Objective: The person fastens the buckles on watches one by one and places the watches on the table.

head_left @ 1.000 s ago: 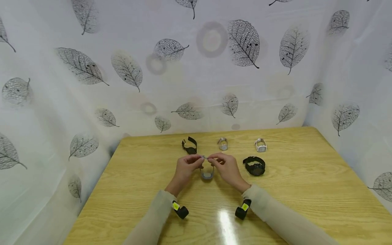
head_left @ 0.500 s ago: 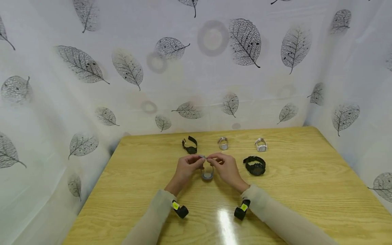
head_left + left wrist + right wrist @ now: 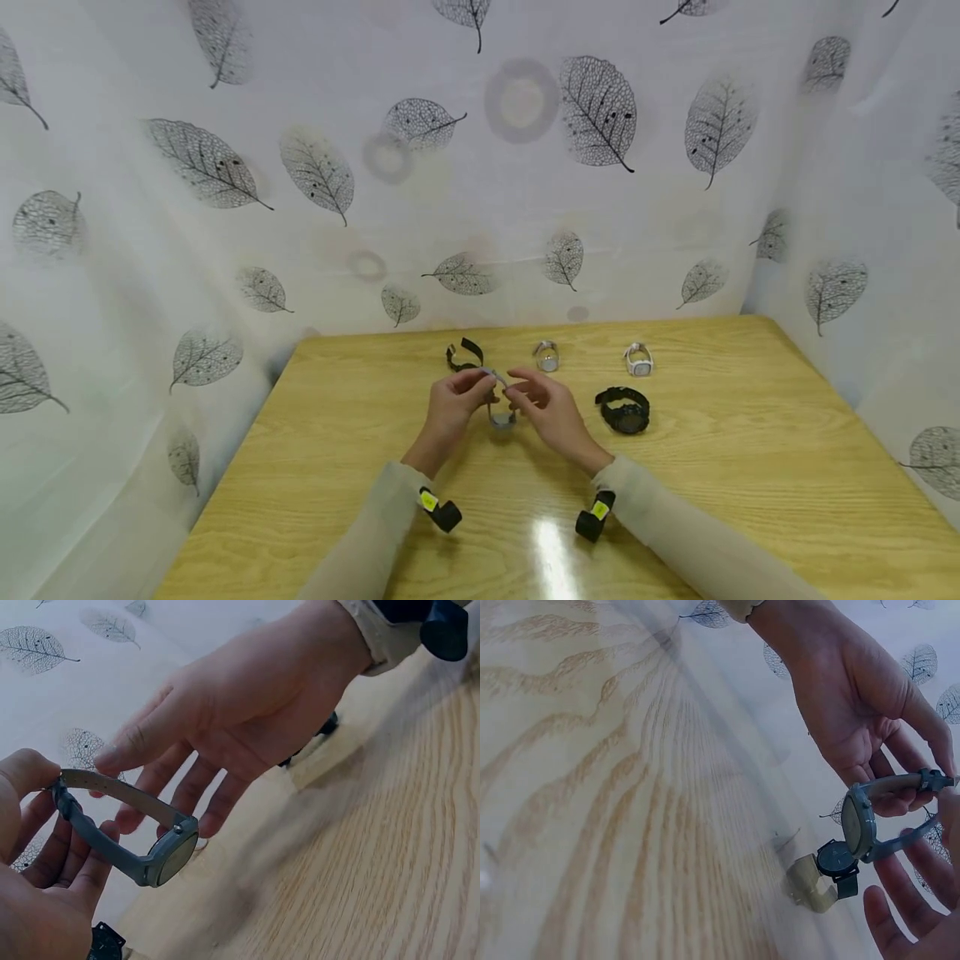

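A grey-blue wristwatch (image 3: 502, 421) hangs in a closed loop between both hands, its dial at the lower end. My left hand (image 3: 448, 408) pinches the strap at its upper end, by the buckle and keepers (image 3: 65, 801). Beside the strap is my right hand (image 3: 551, 410), with its thumb tip close to the band and its index finger lifted apart from the thumb. In the left wrist view the strap's tan inner side passes in front of the right fingers (image 3: 154, 780). The right wrist view has the dial (image 3: 852, 823) edge-on, with part of the strap hidden.
Behind the hands, a black watch (image 3: 465, 357), a light round watch (image 3: 547, 357) and a white square-faced watch (image 3: 639, 360) lie near the far edge of the wooden table (image 3: 337, 467). A chunky black watch (image 3: 626, 411) lies right of my right hand. Leaf-patterned curtains (image 3: 517, 192) enclose the table.
The grey-blue watch has shifted slightly left and up, and its strap end now stands higher in the left fingers. The right index finger and thumb have parted from their pinch at the strap.
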Demonstrator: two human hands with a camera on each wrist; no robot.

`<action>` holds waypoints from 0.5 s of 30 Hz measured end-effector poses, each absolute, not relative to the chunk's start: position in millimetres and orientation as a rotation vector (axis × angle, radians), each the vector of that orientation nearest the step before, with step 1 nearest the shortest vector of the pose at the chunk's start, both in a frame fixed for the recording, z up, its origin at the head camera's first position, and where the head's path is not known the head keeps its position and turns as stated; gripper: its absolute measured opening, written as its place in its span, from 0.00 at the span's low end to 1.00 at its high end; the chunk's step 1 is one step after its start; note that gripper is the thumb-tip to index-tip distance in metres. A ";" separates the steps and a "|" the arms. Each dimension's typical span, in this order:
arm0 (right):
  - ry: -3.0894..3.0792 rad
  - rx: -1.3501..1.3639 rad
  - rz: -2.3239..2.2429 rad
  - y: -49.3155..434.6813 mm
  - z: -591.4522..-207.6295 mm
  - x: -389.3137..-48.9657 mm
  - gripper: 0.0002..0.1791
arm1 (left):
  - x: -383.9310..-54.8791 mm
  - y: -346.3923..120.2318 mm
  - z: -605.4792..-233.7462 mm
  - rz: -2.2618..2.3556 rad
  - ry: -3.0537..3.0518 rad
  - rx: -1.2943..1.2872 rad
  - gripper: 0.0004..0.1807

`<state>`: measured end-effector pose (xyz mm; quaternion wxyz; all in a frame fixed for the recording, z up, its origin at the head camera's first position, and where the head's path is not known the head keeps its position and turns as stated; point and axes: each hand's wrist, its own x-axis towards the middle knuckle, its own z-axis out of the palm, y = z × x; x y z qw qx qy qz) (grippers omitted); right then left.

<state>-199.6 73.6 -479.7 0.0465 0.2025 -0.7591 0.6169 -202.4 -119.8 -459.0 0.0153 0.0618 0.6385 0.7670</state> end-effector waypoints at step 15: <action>-2.359 0.568 1.886 80.5 -483.0 -204.3 0.15 | -202.5 -118.1 -464.6 2.440 1.999 0.174 0.12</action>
